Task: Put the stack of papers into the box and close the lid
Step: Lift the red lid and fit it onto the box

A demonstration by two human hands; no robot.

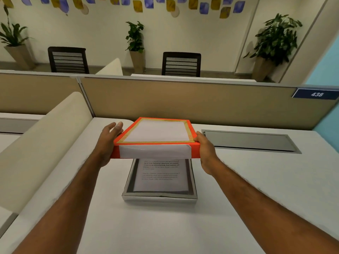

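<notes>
Left hand (108,143) and right hand (205,149): grip on opposite sides of orange lid (156,138), raised above open box (159,196); papers (160,177) inside, on desk (165,226).

Lid (156,136): orange-red, gold patterned border, white centre panel, white strip on near side. Box (159,197): silvery-grey walls, dark inside. Papers (161,178): white, black printed text. Table (238,198): white. Partition (201,101): tan. Sign (315,94): navy, white "438".
</notes>
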